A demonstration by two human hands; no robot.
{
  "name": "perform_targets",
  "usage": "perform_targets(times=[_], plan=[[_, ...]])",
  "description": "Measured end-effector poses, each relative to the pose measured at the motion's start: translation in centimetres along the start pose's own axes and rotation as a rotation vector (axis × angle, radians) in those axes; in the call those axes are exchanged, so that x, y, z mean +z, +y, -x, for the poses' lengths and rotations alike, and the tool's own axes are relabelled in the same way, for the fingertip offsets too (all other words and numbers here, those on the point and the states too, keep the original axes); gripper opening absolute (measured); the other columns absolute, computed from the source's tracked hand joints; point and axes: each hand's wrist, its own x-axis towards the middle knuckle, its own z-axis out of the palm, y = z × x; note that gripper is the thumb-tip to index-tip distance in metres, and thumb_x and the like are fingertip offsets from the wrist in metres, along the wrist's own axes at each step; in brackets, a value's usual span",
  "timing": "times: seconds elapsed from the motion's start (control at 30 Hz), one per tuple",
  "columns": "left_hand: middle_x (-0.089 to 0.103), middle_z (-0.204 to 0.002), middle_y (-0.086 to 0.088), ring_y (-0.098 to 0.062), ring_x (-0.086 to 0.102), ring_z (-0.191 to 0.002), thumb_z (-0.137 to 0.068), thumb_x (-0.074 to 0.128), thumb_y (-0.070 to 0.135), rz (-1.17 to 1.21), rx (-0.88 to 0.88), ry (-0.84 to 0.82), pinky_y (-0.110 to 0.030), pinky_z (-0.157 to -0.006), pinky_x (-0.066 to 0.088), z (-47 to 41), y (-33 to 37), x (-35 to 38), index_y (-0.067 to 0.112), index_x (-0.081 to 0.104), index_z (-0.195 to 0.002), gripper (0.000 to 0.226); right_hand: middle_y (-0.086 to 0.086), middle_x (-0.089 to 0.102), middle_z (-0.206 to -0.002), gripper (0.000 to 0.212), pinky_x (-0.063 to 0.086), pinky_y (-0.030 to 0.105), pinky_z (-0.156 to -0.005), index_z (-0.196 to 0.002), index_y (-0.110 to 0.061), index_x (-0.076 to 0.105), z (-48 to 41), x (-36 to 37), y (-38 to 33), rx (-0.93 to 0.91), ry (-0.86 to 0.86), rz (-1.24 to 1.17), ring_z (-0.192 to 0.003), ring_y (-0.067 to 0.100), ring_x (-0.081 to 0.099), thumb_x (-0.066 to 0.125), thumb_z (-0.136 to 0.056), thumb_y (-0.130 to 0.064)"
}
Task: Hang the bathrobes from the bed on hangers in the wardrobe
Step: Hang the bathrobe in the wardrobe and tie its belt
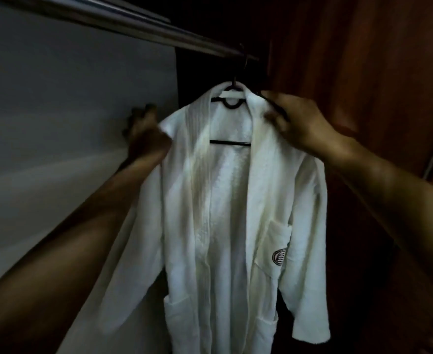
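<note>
Item: white bathrobe (235, 200), open-fronted, draped on a black hanger (229, 142). Right hand (302, 123) pinches one shoulder; left hand (143, 131) sits at the other, grip too blurred to tell. The hanger hooks the wardrobe rail (133, 24) at its far end. Risk: an uneven tug slips a shoulder off.

Pale grey wall (57, 118), perhaps.

The rail (123, 24) left open room beneath its left stretch, in front of the pale panel (57, 123). The bathrobe (230, 200) on its hanger (229, 142) filled the right end, close to the wooden side (363, 72), where the gap was narrow. The left hand (143, 134) took up the space at one shoulder. The right hand (302, 123), gripping the hanger's arm, blocked the other.
</note>
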Motion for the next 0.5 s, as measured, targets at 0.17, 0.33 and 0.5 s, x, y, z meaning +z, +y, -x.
perform_targets(times=[0.17, 0.33, 0.5], plan=[[0.049, -0.146, -0.008, -0.027, 0.046, -0.134, -0.092, 0.059, 0.037, 0.184, 0.337, 0.018, -0.042, -0.113, 0.037, 0.2, 5.8, 0.5, 0.02, 0.048, -0.145, 0.057, 0.005, 0.064, -0.132, 0.037, 0.041, 0.025, -0.093, -0.136, -0.015, 0.057, 4.4, -0.5, 1.9, 0.171, 0.06, -0.07, -0.119, 0.021, 0.06, 0.058, -0.102, -0.031], [0.057, -0.145, -0.005, -0.023, 0.052, -0.134, -0.099, 0.057, 0.036, 0.291, 0.23, -0.185, -0.037, -0.113, 0.04, -2.7, 4.8, 3.4, 0.024, 0.056, -0.144, 0.047, 0.0, 0.066, -0.1, 0.024, 0.038, 0.011, -0.064, -0.112, -0.012, 0.066, 7.0, -0.1, 3.2, 0.353, 0.144, -0.098, -0.083, 0.013, 0.061, 0.064, -0.098, -0.032], [0.056, -0.146, -0.008, -0.023, 0.05, -0.137, -0.102, 0.056, 0.013, 0.308, 0.265, -0.154, -0.017, -0.109, 0.035, -3.8, 4.6, 3.9, 0.015, 0.058, -0.143, 0.041, -0.01, 0.065, -0.082, 0.014, 0.04, 0.018, -0.06, -0.092, -0.023, 0.07, 7.2, -1.1, 3.1, 0.399, 0.144, -0.167, -0.072, 0.001, 0.058, 0.07, -0.094, -0.037]])
